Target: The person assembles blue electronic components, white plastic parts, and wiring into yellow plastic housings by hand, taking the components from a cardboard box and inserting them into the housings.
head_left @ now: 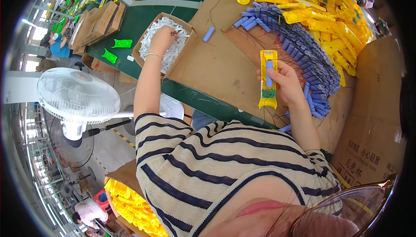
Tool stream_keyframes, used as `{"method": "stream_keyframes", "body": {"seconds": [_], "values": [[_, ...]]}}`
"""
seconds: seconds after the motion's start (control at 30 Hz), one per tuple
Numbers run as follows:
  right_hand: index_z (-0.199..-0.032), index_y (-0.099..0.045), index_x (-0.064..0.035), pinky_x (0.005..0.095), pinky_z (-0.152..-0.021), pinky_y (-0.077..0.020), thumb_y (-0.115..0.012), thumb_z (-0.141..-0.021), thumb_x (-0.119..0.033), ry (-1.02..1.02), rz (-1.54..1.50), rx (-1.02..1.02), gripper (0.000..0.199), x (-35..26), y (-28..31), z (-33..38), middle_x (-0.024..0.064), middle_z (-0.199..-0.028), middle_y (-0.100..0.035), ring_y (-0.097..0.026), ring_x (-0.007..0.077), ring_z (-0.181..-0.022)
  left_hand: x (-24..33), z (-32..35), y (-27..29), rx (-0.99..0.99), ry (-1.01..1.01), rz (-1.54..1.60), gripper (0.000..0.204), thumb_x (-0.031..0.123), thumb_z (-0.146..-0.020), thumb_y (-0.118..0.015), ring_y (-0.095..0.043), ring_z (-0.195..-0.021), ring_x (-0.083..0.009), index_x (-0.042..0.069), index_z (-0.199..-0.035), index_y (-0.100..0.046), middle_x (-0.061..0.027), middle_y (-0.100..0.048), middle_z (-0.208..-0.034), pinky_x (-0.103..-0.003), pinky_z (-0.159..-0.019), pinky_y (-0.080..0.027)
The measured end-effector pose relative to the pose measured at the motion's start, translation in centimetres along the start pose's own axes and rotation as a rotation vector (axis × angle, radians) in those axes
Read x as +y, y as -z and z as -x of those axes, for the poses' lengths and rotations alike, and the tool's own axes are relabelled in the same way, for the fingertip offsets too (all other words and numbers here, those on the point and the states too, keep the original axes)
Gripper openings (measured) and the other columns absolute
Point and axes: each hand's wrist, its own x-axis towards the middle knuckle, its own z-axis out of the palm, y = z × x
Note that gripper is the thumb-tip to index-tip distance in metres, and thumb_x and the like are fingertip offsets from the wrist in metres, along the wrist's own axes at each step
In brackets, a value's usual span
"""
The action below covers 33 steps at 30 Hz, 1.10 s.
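One yellow plastic housing [268, 80], long and flat, sits upright in the right hand [286, 83], fingers pinched along its edge above the cardboard sheet [216, 63]. A blue cylindrical cell [269, 74] lies in its channel, with a green circuit board [268, 93] below. The left hand [162, 39] reaches into a cardboard box [187, 42] of small white parts [167, 59], fingers closed on them. Blue cells [303, 46] and yellow housings [320, 7] are heaped on the green table [143, 20]. A white fan [78, 96] stands at left.
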Motion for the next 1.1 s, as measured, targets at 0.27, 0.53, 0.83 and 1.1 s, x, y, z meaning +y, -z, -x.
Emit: {"method": "stream_keyframes", "body": {"seconds": [0.27, 0.53, 0.83, 1.1], "values": [[-0.112, -0.055, 0.0002, 0.0266, -0.077, -0.0504, -0.06, -0.086, -0.007, 0.012, 0.02, 0.099, 0.028, -0.6, 0.1, 0.8, 0.0079, -0.098, -0.064, -0.062, 0.013, -0.086, 6.8, 4.3, 5.2, 0.491, -0.061, 0.543, 0.011, 0.007, -0.076, -0.069, -0.066, -0.076, -0.0211, 0.001, -0.085, -0.07, -0.011, -0.069, -0.085, -0.027, -0.068, -0.051], [-0.116, -0.054, 0.0006, 0.0227, -0.075, -0.0482, -0.064, -0.082, -0.003, 0.136, 0.098, 0.026, 0.035, -2.7, -2.6, 1.2, 0.0032, -0.098, -0.062, -0.059, 0.0076, -0.084, 17.7, 7.8, 5.0, 0.805, -0.557, 1.379, 0.014, -0.009, -0.072, -0.07, -0.067, -0.074, -0.0229, -0.002, -0.082, -0.062, -0.0177, -0.067, -0.083, -0.03, -0.068, -0.055], [-0.118, -0.052, 0.0017, 0.0209, -0.072, -0.0466, -0.064, -0.083, -0.004, 0.229, 0.192, 0.058, 0.038, -3.8, -2.1, 2.8, 0.0018, -0.096, -0.06, -0.056, 0.0052, -0.083, 22.2, 7.8, 3.2, 0.399, -0.632, 1.974, 0.01, 0.002, -0.087, -0.057, -0.065, -0.085, -0.0296, 0.004, -0.097, -0.055, -0.0146, -0.064, -0.094, -0.043, -0.078, -0.055], [-0.118, -0.052, 0.0024, 0.0218, -0.072, -0.0473, -0.064, -0.084, -0.007, 0.259, 0.223, 0.06, 0.038, -4.0, -1.7, 3.1, 0.0026, -0.096, -0.061, -0.058, 0.006, -0.084, 25.0, 8.1, 5.2, 0.367, -0.21, 2.055, 0.02, 0.004, -0.092, -0.049, -0.063, -0.096, -0.0283, 0.002, -0.112, -0.052, -0.0086, -0.06, -0.1, -0.044, -0.084, -0.053]]}}
